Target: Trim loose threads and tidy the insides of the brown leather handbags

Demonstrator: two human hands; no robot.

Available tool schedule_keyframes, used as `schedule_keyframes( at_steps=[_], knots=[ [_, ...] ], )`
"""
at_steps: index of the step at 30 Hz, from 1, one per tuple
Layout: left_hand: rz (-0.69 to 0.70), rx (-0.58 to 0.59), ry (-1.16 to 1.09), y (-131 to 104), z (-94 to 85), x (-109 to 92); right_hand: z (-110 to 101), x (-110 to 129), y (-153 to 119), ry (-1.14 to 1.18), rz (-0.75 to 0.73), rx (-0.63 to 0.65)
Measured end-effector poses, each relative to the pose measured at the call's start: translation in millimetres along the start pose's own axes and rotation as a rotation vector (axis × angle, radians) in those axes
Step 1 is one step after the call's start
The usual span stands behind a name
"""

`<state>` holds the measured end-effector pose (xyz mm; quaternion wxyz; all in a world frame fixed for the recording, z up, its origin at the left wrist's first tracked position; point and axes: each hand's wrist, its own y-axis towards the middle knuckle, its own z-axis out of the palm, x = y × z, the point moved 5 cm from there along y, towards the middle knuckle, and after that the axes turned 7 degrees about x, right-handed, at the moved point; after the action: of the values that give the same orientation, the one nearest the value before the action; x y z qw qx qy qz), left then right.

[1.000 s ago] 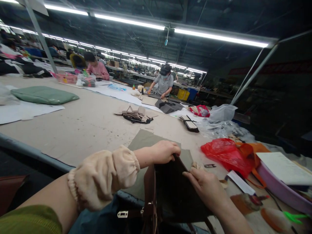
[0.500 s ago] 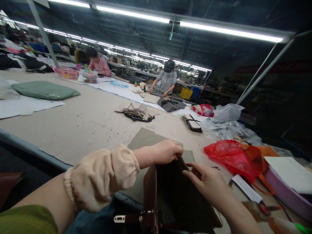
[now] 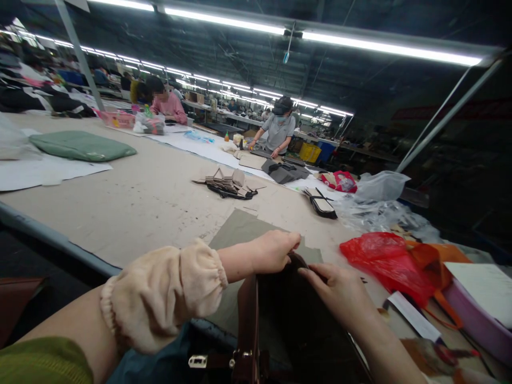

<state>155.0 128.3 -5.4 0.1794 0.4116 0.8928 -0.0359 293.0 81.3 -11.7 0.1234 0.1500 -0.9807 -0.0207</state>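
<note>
The brown bag (image 3: pixel 248 314) sits at six o'clock, its dark edge pinched by left hand (image 3: pixel 270 253) and right hand (image 3: pixel 342 288), fingers nearly closed; the right has edged nearer the left, apparently working that rim. Bag contents: too dark. At four o'clock, a purple basin (image 3: pixel 476 321) bears white paper (image 3: pixel 482 290); at ten, a pink basket (image 3: pixel 120 120), contents unclear.

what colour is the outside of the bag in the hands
The outside of the bag is dark reddish brown, seen in the head view.

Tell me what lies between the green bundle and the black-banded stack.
A pile of beige pieces lies between them on the table, in the head view.
</note>
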Motion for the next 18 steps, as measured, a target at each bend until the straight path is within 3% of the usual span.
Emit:
schedule_keyframes(
  at_steps=[4,18],
  knots=[
    [-0.054,0.001,-0.051,2.2,3.3,3.8,1.1,-1.9,3.4,-0.026,0.008,0.012],
    [-0.033,0.011,-0.001,3.6,8.6,-1.0,-3.3,2.9,6.4,-0.181,0.015,-0.056]
  ],
)
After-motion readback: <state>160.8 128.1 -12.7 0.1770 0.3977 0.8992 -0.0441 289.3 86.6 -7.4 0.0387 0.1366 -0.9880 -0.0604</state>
